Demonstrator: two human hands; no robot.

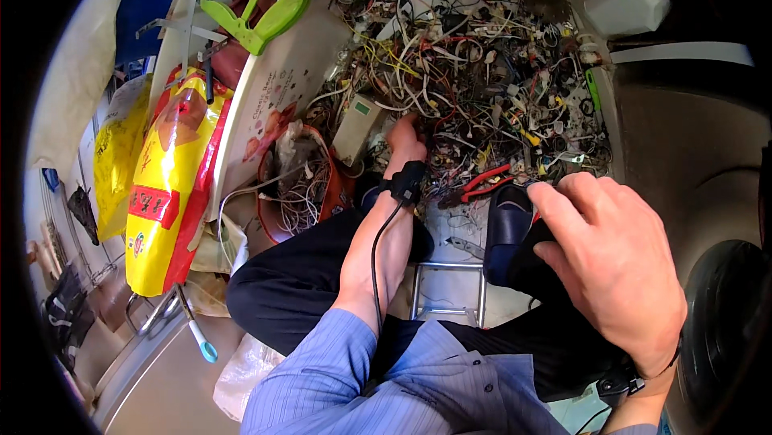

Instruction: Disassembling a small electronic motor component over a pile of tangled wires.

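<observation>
My left hand [408, 144] reaches forward to the near edge of a wide heap of tangled wires and scrap parts [474, 73]. Its fingertips are hidden there, so I cannot make out any grip. Just left of it stands a beige box-shaped device [358, 129] with a small green panel. My right hand [615, 250] is raised above my right knee, fingers loosely bent, thumb apart from them, and nothing shows in it. Red-handled pliers [478, 187] lie between the hands, at the near side of the heap.
An orange-red bucket [301, 194] of white cables stands left of the heap. Further left are a yellow-red bag [177, 186] and a green clamp [257, 17]. A metal-framed stool [449, 290] sits between my legs. A white jug [631, 2] stands far right.
</observation>
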